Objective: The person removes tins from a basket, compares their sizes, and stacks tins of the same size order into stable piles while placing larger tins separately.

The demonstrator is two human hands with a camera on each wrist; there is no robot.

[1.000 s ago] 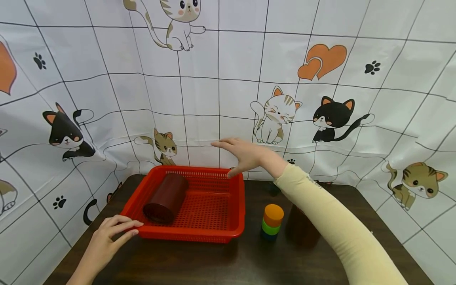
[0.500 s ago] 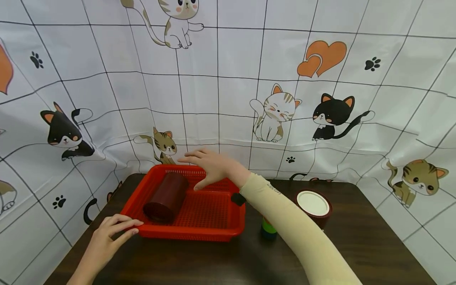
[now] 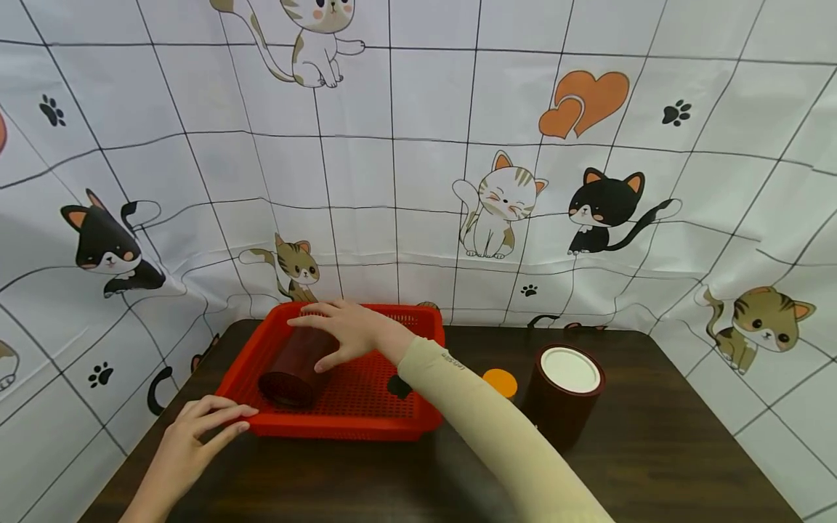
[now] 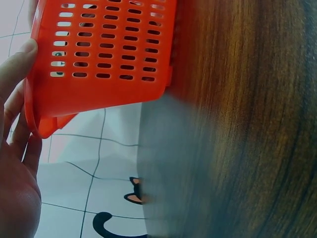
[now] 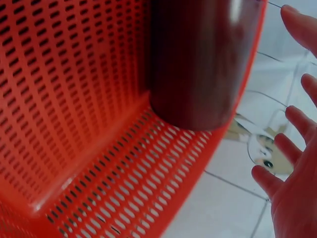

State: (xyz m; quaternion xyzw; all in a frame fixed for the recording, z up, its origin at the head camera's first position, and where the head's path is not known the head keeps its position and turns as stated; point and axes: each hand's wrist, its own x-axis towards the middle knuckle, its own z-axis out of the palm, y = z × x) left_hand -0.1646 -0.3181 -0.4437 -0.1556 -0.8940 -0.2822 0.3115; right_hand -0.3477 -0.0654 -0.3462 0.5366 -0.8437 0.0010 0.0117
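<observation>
At the front-left corner of a red plastic basket (image 3: 333, 427), my left hand (image 3: 183, 447) pinches the rim. The left wrist view has the thumb (image 4: 25, 54) on one side of that rim and fingers on the other. A dark-red cylinder (image 3: 288, 378) lies on its side along the basket's left part. Over it my right hand (image 3: 353, 330) hovers, fingers spread and thumb apart, hiding part of the cylinder. In the right wrist view the cylinder (image 5: 198, 64) stands clear of the right hand's fingers, with a gap between.
Right of the basket, a dark-red canister (image 3: 562, 399) with a white round top stands upright on the dark wooden table (image 3: 667, 436). Beside it shows an orange round top (image 3: 500, 382), mostly hidden by the right sleeve (image 3: 484, 414). A cat-print sheet (image 3: 418, 181) hangs behind.
My right hand has travelled left and down, from above the basket's right rear corner to over the cylinder. The canister has come into view from behind the sleeve. My left hand keeps its place.
</observation>
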